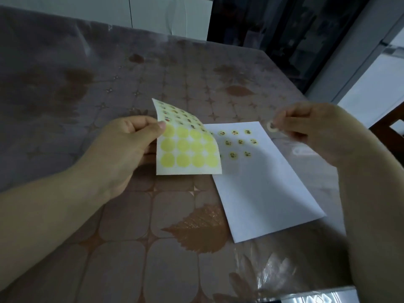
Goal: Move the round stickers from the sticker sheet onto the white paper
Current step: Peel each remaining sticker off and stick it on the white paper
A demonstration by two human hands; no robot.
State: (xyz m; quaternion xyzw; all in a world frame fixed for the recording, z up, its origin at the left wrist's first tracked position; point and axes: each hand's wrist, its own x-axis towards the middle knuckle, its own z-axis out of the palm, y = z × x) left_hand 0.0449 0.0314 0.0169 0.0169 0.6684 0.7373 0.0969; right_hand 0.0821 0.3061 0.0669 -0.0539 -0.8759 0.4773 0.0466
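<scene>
Yellow-dotted sticker sheet (188,147), white paper (262,182)

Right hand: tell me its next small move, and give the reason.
Probably bring the right hand down and left to press its round sticker onto the white paper. The sticker is already off the sticker sheet, which the left hand holds lifted, and is pinched above the paper's far edge. Stuck stickers fill rows there, with bare paper beside and below them.

Counter (131,215): brown leaf-patterned cloth under glossy clear plastic. Beyond: white cabinet doors (131,14), dark glass-fronted cabinet (284,40), pale wall (371,95) at right. Dim light.
</scene>
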